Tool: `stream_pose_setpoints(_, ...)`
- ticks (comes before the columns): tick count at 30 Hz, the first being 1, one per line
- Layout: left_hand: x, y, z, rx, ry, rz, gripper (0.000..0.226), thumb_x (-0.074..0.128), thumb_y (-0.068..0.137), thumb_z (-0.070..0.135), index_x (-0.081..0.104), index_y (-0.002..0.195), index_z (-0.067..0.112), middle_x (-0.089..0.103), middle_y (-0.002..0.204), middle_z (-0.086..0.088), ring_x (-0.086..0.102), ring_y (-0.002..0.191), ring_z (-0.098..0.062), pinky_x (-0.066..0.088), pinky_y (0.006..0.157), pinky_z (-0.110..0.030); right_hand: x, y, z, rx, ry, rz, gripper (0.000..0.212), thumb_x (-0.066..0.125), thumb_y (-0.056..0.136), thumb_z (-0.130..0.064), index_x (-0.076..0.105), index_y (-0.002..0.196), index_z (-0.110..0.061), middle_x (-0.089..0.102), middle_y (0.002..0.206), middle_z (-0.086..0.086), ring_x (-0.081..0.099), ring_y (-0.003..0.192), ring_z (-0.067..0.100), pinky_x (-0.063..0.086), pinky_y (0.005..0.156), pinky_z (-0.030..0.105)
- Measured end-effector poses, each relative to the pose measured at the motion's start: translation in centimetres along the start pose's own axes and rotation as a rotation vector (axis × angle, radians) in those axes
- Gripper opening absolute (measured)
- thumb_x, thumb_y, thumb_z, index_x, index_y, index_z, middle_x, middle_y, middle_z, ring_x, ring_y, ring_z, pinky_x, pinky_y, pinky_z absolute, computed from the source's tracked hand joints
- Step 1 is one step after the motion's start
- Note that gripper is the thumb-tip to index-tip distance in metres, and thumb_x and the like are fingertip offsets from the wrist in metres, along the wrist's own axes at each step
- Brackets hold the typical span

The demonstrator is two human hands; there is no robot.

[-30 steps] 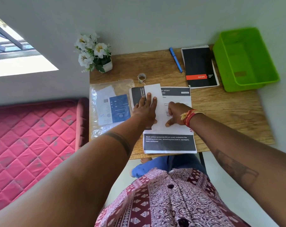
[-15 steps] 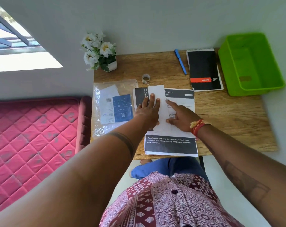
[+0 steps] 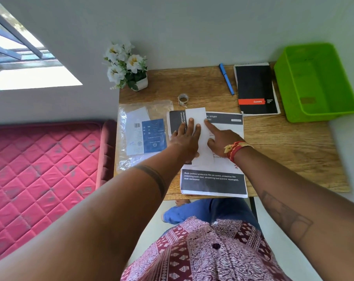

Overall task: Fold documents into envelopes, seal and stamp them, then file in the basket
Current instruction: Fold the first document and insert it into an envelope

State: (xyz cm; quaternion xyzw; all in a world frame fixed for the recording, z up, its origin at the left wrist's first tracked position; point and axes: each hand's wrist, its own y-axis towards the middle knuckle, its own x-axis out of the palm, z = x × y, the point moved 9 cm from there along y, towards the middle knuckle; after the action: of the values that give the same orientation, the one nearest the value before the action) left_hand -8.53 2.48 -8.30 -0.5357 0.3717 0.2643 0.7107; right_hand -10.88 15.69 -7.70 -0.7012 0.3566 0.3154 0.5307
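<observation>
The folded paper (image 3: pixel 196 116) lies on the printed sheets (image 3: pixel 212 183), its long side pointing toward the tape roll (image 3: pixel 183 98), with the left hand (image 3: pixel 187 138) flat on it and the right hand (image 3: pixel 220 138) pressing its right edge, forefinger extended.

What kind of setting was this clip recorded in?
Most likely a small room at home, perhaps a bedroom used as a study. A wooden desk stands against the wall with a notebook and a pen on it, and a pink quilted mattress lies right beside it.
</observation>
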Motion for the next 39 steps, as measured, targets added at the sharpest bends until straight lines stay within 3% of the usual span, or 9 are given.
stream_pose_setpoints(6,0.2,0.2,-0.1,-0.002,0.003,0.016,0.109,0.071,0.095,0.044,-0.01,0.165,0.021,-0.024,0.171,-0.009,-0.012,0.158,-0.039,0.013,0.125,-0.057,-0.8,1.9,-0.8,0.066,0.002,-0.101,0.087,0.049,0.093,-0.049,-0.01,0.156,-0.049,0.062,0.126,0.02,0.058,0.078,0.022,0.054,0.076,0.034)
stream_pose_setpoints(9,0.3,0.3,-0.2,-0.005,-0.002,0.015,0.109,0.071,0.094,0.045,-0.01,0.165,0.022,-0.023,0.171,-0.009,-0.012,0.158,-0.039,0.012,0.125,-0.058,-1.7,2.8,-1.7,0.069,-0.019,-0.089,0.089,0.052,0.095,-0.047,-0.011,0.158,-0.044,0.06,0.13,0.018,0.062,0.085,0.022,0.056,0.079,0.036)
stream_pose_setpoints(14,0.3,0.3,-0.1,-0.005,-0.011,0.02,0.108,0.07,0.095,0.043,-0.01,0.165,0.022,-0.024,0.171,-0.008,-0.011,0.158,-0.038,0.011,0.125,-0.057,-2.1,3.3,-2.2,0.1,-0.028,-0.118,0.089,0.049,0.096,-0.051,-0.014,0.158,-0.042,0.051,0.146,0.022,0.062,0.116,0.036,0.053,0.098,0.045)
stream_pose_setpoints(18,0.1,0.2,-0.1,-0.002,-0.024,0.023,0.108,0.07,0.095,0.043,-0.01,0.165,0.022,-0.024,0.171,-0.008,-0.012,0.158,-0.037,0.01,0.125,-0.057,-2.8,1.7,-2.2,0.137,0.106,0.067,0.08,0.056,0.095,-0.041,0.012,0.161,-0.029,0.057,0.142,0.015,0.061,0.119,0.036,0.052,0.098,0.045)
stream_pose_setpoints(20,0.0,0.1,-0.1,0.003,-0.028,0.025,0.108,0.07,0.095,0.043,-0.01,0.165,0.021,-0.024,0.171,-0.009,-0.012,0.158,-0.037,0.01,0.125,-0.057,-2.6,0.4,-1.6,0.205,0.289,0.205,0.064,0.062,0.092,-0.034,0.035,0.149,-0.021,0.06,0.136,0.014,0.061,0.118,0.038,0.052,0.097,0.045)
stream_pose_setpoints(23,-0.1,-0.1,-0.1,0.005,-0.034,0.018,0.108,0.069,0.096,0.044,-0.01,0.165,0.021,-0.025,0.17,-0.009,-0.012,0.158,-0.037,0.01,0.125,-0.056,-1.4,-1.2,-0.9,0.333,0.413,0.295,0.049,0.065,0.092,-0.033,0.047,0.133,-0.015,0.062,0.127,0.017,0.061,0.115,0.039,0.053,0.094,0.044)
stream_pose_setpoints(30,-0.2,-0.1,-0.1,0.004,-0.04,0.019,0.108,0.07,0.095,0.043,-0.01,0.165,0.022,-0.024,0.17,-0.008,-0.013,0.158,-0.037,0.01,0.125,-0.056,-0.7,-0.4,0.3,0.549,0.618,0.239,0.049,0.072,0.086,-0.035,0.058,0.124,-0.008,0.07,0.121,0.015,0.066,0.111,0.037,0.051,0.09,0.036)
stream_pose_setpoints(34,0.0,0.0,-0.2,0.011,-0.053,0.03,0.109,0.072,0.094,0.043,-0.008,0.165,0.023,-0.023,0.171,-0.007,-0.012,0.158,-0.036,0.011,0.125,-0.057,-0.6,0.5,0.1,0.504,0.633,0.165,0.044,0.073,0.083,-0.037,0.072,0.113,-0.005,0.074,0.112,0.015,0.069,0.103,0.035,0.054,0.086,0.034)
stream_pose_setpoints(39,-0.2,-0.4,-0.9,0.06,-0.103,0.065,0.109,0.072,0.093,0.048,-0.005,0.166,0.023,-0.019,0.172,-0.007,-0.011,0.159,-0.034,0.011,0.126,-0.055,-0.6,0.3,-0.3,0.411,0.617,0.127,0.031,0.068,0.092,-0.036,0.074,0.09,-0.006,0.074,0.101,0.015,0.067,0.093,0.032,0.044,0.077,0.029)
